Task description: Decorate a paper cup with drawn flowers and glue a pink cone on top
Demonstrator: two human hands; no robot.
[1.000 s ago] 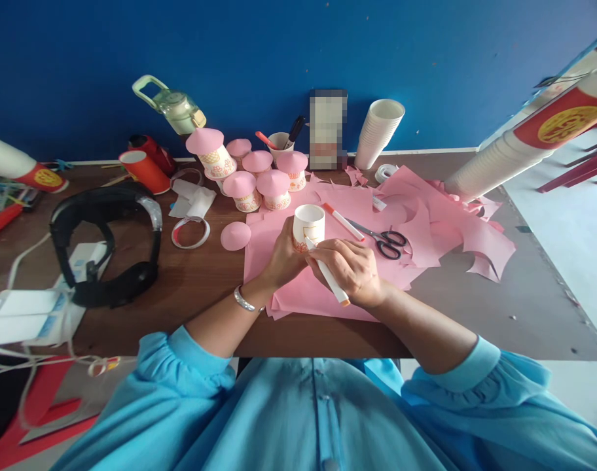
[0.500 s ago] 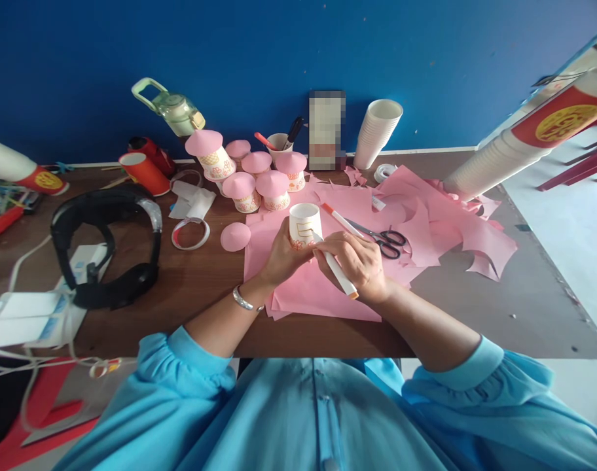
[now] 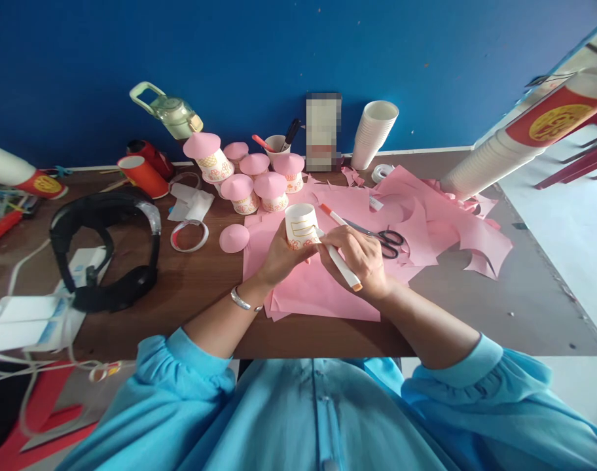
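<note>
Tilted further, round paper cup (image 3: 301, 224) meets marker (image 3: 338, 260).

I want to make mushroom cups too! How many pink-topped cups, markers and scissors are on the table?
Pink-topped cups: 6
Markers, one in the right hand drawing on the plain cup held by the left hand, one on the paper: 2
Scissors: 1
Total: 9

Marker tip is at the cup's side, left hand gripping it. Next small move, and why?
Probably draw the marker tip on along the outline on the paper cup. The right hand holds the marker with its tip at the cup's side, beside a brown drawn outline, and the left hand steadies the cup above the pink paper.
</note>
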